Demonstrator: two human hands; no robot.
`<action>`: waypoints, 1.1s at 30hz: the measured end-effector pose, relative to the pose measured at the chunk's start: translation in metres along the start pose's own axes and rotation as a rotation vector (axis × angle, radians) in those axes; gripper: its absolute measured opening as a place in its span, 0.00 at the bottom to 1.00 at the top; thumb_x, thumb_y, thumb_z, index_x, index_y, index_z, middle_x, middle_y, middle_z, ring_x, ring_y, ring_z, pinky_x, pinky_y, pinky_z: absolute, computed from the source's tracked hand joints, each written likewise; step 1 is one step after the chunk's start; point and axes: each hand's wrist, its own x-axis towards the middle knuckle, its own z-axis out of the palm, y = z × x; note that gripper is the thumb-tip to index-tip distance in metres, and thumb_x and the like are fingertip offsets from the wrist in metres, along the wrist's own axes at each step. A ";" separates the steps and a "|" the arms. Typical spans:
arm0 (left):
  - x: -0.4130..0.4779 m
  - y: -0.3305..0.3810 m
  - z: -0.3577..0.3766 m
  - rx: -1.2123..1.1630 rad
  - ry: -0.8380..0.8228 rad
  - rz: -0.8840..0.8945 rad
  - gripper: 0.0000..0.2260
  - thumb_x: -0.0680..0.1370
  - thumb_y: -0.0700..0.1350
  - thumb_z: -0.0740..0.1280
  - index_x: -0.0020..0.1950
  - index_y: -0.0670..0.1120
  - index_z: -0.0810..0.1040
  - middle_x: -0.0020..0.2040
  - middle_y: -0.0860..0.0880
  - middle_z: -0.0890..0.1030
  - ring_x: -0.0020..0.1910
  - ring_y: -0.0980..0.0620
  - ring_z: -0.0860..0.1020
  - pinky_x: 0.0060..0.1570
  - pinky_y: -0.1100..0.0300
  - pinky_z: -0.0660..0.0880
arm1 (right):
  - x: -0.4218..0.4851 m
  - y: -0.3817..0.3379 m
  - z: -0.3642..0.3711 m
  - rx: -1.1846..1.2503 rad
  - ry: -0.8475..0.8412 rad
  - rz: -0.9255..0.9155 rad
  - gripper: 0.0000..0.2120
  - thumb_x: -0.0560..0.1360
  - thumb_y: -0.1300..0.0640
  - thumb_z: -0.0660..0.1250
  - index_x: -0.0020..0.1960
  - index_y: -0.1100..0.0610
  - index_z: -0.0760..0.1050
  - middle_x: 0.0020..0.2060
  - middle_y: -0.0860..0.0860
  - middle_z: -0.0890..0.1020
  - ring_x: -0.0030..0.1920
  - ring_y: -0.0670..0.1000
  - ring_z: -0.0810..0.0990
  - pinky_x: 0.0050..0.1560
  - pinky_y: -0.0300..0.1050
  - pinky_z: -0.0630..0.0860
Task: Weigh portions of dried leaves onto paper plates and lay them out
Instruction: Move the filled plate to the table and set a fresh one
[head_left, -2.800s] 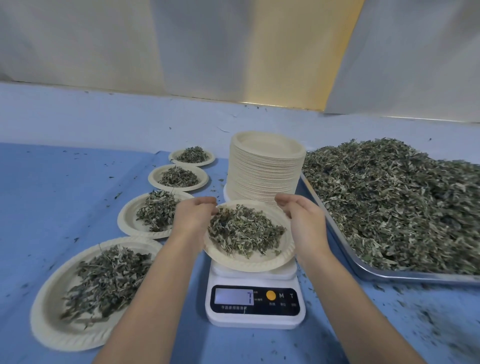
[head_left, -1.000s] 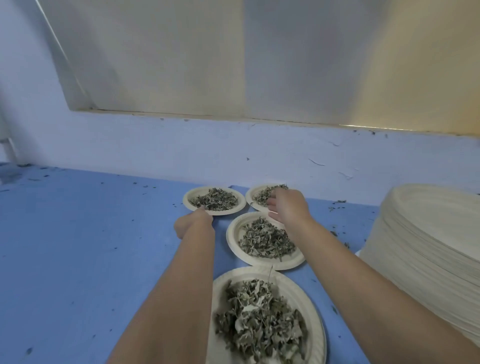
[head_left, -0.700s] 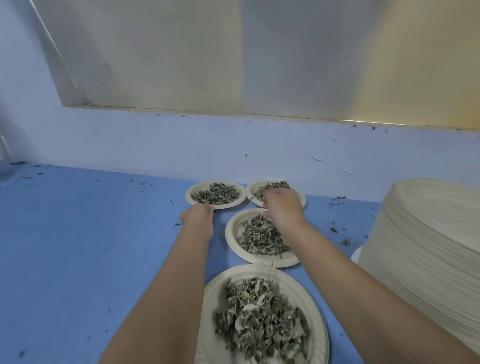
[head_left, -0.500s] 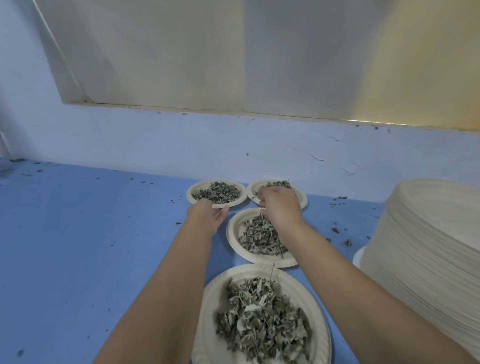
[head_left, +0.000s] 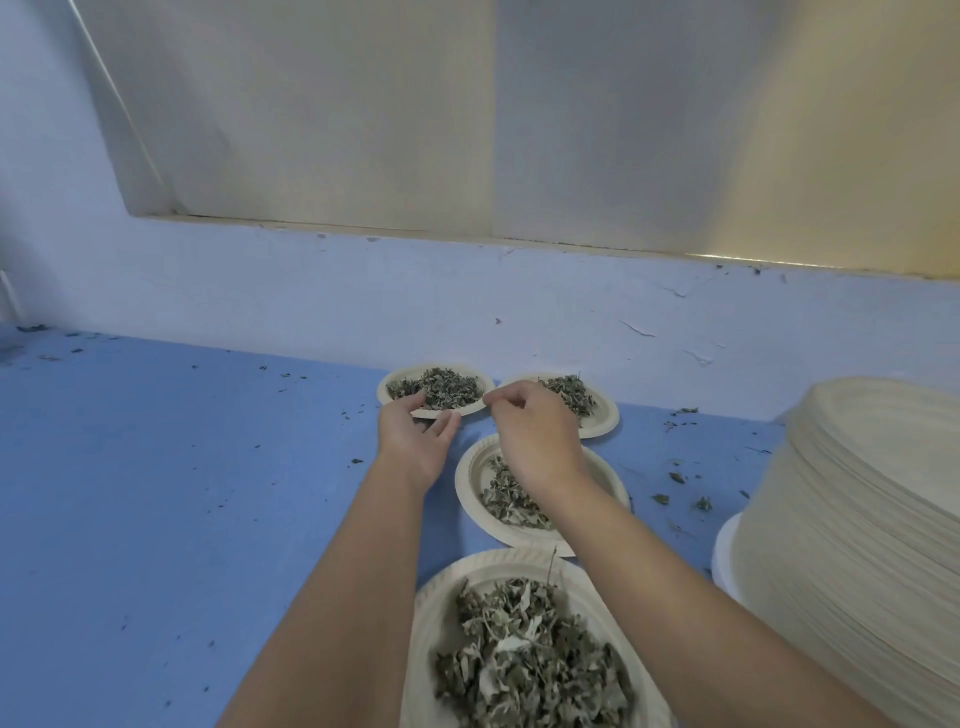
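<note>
Head view — far-left plate (head_left: 460, 413) of dried leaves (head_left: 436, 387), held at two edges.
My left hand (head_left: 413, 441) grips its near rim; my right hand (head_left: 530, 436) pinches its right edge — blue table (head_left: 182, 493) beneath.

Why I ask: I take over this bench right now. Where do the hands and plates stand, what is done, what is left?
Left hand grips the near rim of the far-left plate.
The right hand has curled fingertips at that plate's right rim; I cannot tell if it grips.
Done: portions sit on the far-left plate, far-right plate, middle plate and nearest plate, all on the blue table.
Left: settle the far-left plate, then weigh more. The stack of empty plates is at the right; the scale is out of view.
</note>
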 end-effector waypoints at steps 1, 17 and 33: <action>0.000 0.000 -0.001 -0.003 -0.008 -0.012 0.25 0.80 0.37 0.58 0.76 0.39 0.54 0.76 0.38 0.52 0.71 0.38 0.64 0.59 0.51 0.71 | -0.001 0.000 0.001 0.004 -0.006 0.001 0.11 0.77 0.62 0.59 0.50 0.59 0.81 0.37 0.42 0.75 0.44 0.47 0.74 0.42 0.37 0.65; -0.024 0.011 0.001 0.111 0.005 -0.080 0.22 0.81 0.40 0.57 0.73 0.33 0.59 0.70 0.35 0.65 0.67 0.39 0.69 0.61 0.52 0.71 | -0.021 -0.017 -0.012 0.065 -0.023 0.051 0.11 0.75 0.63 0.59 0.47 0.65 0.80 0.36 0.53 0.79 0.37 0.52 0.73 0.39 0.44 0.66; -0.234 -0.049 0.065 0.477 -0.213 -0.096 0.11 0.78 0.38 0.55 0.43 0.42 0.75 0.33 0.49 0.82 0.27 0.54 0.77 0.30 0.66 0.70 | -0.134 -0.045 -0.159 -0.177 0.177 -0.275 0.09 0.77 0.61 0.62 0.51 0.55 0.79 0.46 0.48 0.82 0.47 0.46 0.78 0.48 0.39 0.73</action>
